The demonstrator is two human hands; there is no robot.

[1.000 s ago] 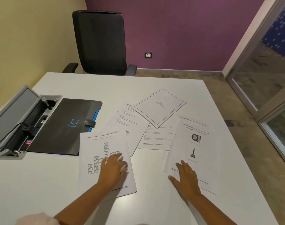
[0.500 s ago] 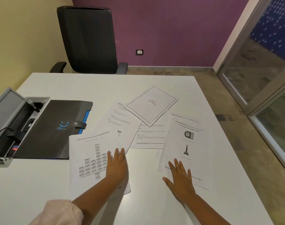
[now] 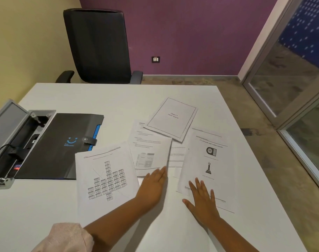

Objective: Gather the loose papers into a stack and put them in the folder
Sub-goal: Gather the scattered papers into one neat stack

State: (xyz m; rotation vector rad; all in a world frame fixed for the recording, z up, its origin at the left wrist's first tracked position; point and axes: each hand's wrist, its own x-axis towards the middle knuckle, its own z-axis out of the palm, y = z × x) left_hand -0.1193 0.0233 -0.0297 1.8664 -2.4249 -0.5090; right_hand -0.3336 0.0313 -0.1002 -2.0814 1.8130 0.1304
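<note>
While both hands lie flat w/ straight fingers, nothing is grasped yet. Left hand [image 3: 152, 186] has slid right since half a sec ago: it was pressing on the white sheet printed with a block flow-chart [image 3: 104, 180], now it is mostly off that sheet's right edge, fingertips reaching the near edge of the white text sheet with a grey table [image 3: 149, 151]. Right hand [image 3: 203, 199] is about where it was, palm down on the lower part of the white sheet headed awards, with two small pictures [image 3: 209, 157], fingers spread.

Papers not yet a stack: 5 or so sheets fanned over the white bench [image 3: 100, 99]. White bordered title page [image 3: 172, 118] lies furthest, tilted, overlapping the text sheet; another white sheet [image 3: 177, 153] shows between text sheet & awards sheet, mostly covered. Flow-chart sheet's far left corner overlaps the dark grey plastic folder with blue smile logo [image 3: 60, 146], which sits left of the papers, strap snapped, so closed by the look of it.

Judgement: gathering stage, early. Left hand's shift suggests the middle sheets get swept toward one pile next, probably. Folder still needs opening after.

Elsewhere: open grey cable box [image 3: 15, 135] at bench's left edge, black office chair [image 3: 98, 46] at far side, pink sleeve [image 3: 64, 237] on left arm.
</note>
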